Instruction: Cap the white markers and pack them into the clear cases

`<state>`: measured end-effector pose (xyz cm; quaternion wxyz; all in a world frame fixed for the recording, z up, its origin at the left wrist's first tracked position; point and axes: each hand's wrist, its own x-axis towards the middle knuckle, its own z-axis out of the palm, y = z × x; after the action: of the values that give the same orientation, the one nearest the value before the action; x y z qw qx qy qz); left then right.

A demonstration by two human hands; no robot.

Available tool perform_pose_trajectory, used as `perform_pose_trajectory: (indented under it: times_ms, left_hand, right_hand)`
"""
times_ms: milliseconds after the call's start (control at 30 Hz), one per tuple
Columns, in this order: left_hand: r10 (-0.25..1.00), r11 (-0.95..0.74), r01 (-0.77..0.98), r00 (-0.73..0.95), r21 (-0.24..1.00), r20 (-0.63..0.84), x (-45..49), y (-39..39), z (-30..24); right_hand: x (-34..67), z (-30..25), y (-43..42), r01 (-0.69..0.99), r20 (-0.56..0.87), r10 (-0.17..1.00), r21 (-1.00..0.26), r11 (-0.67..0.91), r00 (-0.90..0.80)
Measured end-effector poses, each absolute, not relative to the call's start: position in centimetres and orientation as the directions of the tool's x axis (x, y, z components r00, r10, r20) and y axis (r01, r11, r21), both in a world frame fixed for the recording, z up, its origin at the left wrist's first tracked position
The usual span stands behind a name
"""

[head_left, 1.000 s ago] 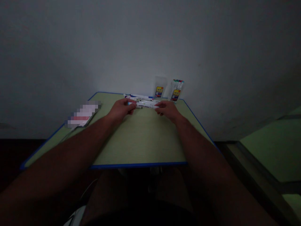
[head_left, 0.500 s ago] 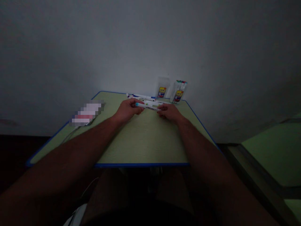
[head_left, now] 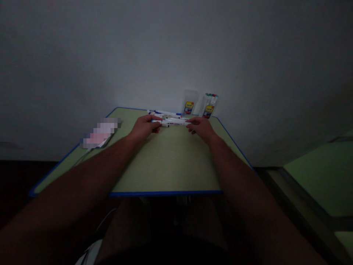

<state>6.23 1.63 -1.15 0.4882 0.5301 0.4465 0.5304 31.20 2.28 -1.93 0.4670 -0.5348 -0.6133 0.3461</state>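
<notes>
My left hand (head_left: 143, 127) is closed, with its thumb and fingertips pinching a white marker (head_left: 164, 125) that shows a light blue end by the fingers. My right hand (head_left: 201, 128) pinches the right end of a slim white marker (head_left: 178, 124) with dark lettering. The held pieces meet or overlap between the hands; I cannot tell whether they are joined. Just behind them, several more white markers (head_left: 168, 114) with blue ends lie near the back edge of the table.
A clear case (head_left: 191, 102) with a yellow label stands at the back against the wall (head_left: 154, 55). To its right is a similar case (head_left: 209, 106) holding several coloured markers. A blurred phone-like object (head_left: 101, 133) with a cable lies left on the blue-edged table (head_left: 168, 165).
My left hand has moved slightly left, and my right hand a little to the right. The light blue end has shifted left with my left hand.
</notes>
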Motion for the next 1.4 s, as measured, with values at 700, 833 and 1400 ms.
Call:
perform_pose_trajectory:
  times_ms: [700,833,1400]
  left_hand:
    - [0.99,-0.13,0.015,0.057,0.991,0.129,6.15,1.73,-1.62]
    - [0.983,-0.178,0.177,0.076,0.968,0.167,5.69,1.91,-1.79]
    - [0.971,-0.231,0.197,0.111,0.953,0.212,5.51,2.02,-1.86]
  right_hand:
    - [30.95,-2.08,2.38,0.308,0.252,0.967,-0.917,0.254,-0.048]
    - [31.08,-2.07,2.41,0.279,0.241,0.97,-0.93,0.239,-0.031]
    - [31.87,-2.16,2.32,0.237,0.203,0.975,-0.946,0.22,-0.095]
